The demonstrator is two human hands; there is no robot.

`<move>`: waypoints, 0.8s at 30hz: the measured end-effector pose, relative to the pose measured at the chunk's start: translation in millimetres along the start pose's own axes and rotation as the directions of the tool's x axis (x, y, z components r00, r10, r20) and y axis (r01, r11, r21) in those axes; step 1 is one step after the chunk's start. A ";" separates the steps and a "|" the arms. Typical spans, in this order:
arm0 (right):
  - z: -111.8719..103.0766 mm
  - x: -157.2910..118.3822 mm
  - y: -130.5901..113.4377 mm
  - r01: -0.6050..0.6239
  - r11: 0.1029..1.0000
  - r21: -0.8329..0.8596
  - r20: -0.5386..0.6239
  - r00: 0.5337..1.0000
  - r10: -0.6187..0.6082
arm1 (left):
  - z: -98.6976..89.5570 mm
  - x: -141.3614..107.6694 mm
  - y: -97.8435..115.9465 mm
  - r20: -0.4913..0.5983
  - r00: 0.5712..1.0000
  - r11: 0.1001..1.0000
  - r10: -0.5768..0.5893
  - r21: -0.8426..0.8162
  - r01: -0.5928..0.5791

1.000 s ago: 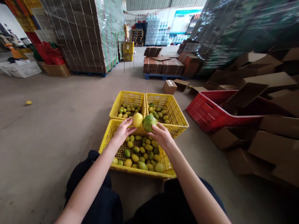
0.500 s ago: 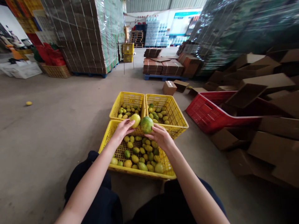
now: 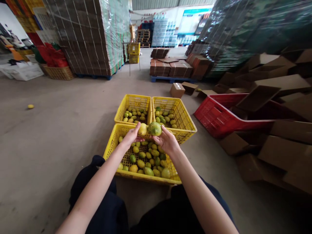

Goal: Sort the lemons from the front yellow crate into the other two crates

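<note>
Above the near yellow crate (image 3: pixel 110 141), my left hand (image 3: pixel 133 135) is closed around a yellow lemon (image 3: pixel 142 129). My right hand (image 3: pixel 167 139) grips a greener lemon (image 3: pixel 155 129) by its right side. The two fruits are side by side, close together or touching; I cannot tell which. Under my hands, many green and yellow lemons (image 3: pixel 148 156) lie loose on the bottom of the near crate. Two more yellow crates stand behind it, a left one (image 3: pixel 117 112) and a right one (image 3: pixel 187 118), each with some lemons inside.
A red crate (image 3: pixel 212 117) with cardboard in it stands at the right, among open cardboard boxes (image 3: pixel 280 149). One lemon (image 3: pixel 30 106) lies on the floor at the left. Flattened cartons (image 3: pixel 180 69) sit on a blue pallet ahead. Wrapped stacks rise on both sides.
The greener lemon has turned in my right hand and shifted slightly right and up. My left hand and its lemon have moved a little right, and the lemon has turned too.
</note>
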State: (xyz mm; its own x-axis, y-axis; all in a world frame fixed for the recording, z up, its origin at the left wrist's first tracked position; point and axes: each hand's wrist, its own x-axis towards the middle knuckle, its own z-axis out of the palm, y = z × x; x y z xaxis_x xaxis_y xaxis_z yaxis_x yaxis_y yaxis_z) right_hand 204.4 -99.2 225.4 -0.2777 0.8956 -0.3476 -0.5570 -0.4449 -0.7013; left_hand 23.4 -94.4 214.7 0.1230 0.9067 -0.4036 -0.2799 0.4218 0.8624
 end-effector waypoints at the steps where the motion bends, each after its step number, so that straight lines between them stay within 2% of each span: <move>1: -0.1 1.5 0.9 -0.002 1.000 0.001 -0.004 1.000 0.002 | 0.9 1.7 -1.0 -0.016 1.000 1.000 -0.017 -0.012 0.017; 6: 2.3 3.6 5.0 -0.046 0.999 0.015 -0.042 0.998 0.047 | 7.1 7.4 -1.5 -0.143 0.986 0.994 -0.090 0.052 0.098; 11: 4.6 2.6 6.4 -0.063 0.997 0.037 -0.106 0.992 0.067 | 8.9 12.0 -1.8 -0.142 0.978 0.982 -0.153 0.092 0.167; 15: -0.4 6.0 7.7 -0.094 0.995 0.044 -0.133 0.986 0.099 | 7.8 12.5 -0.7 -0.079 0.973 0.976 -0.218 -0.024 0.217; 19: -7.1 10.2 8.6 -0.107 0.994 0.032 -0.125 0.986 0.110 | 7.1 8.4 5.5 -0.017 0.948 0.931 -0.319 -0.191 0.310; 24: -7.7 10.7 7.8 -0.133 0.991 0.030 -0.148 0.980 0.136 | 7.6 2.4 11.3 -0.029 0.918 0.866 -0.395 -0.344 0.362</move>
State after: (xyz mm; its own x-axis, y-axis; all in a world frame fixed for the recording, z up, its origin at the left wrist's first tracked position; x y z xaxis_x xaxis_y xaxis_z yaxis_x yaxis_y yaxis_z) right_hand 203.1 -93.2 211.4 -0.2322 0.8168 -0.5281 -0.5385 -0.5601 -0.6296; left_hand 27.8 -87.5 225.7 0.1961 0.6658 -0.7199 -0.5257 0.6911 0.4960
